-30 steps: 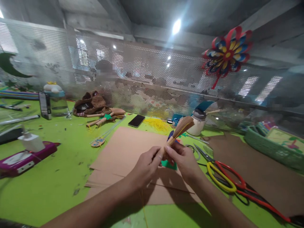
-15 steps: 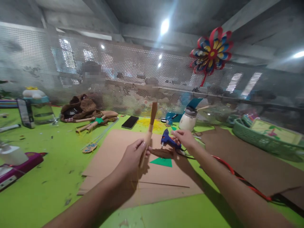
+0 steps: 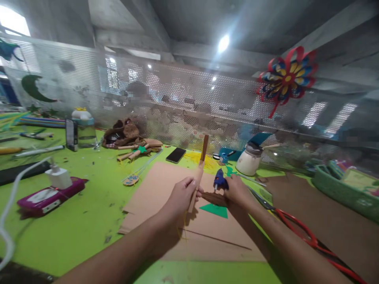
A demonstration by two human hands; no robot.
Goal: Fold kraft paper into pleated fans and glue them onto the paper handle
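My left hand (image 3: 184,194) is closed round a rolled cardboard stick (image 3: 197,177) that stands nearly upright, with a darker brown strip (image 3: 205,146) at its top. Thin yellow strands hang below this hand. My right hand (image 3: 237,190) is wrapped round the handle of a blue hot glue gun (image 3: 219,179), whose fingers are partly hidden behind the hand. Between the hands lies a dark brown corrugated cardboard piece (image 3: 213,198), beside a green paper triangle (image 3: 214,210). Beneath them are flat light-brown cardboard sheets (image 3: 151,197).
Red-handled scissors (image 3: 296,227) lie under my right forearm. A white jar (image 3: 249,159), a phone (image 3: 175,155) and yellow shreds (image 3: 192,157) are at the back. A purple power strip (image 3: 53,197) sits left, a green basket (image 3: 343,189) right. Perforated mesh (image 3: 183,90) rises behind.
My right hand has gone from a pinch beside the glue gun to a grip on its handle. The view has turned left, so everything appears further right; my left hand still holds the stick.
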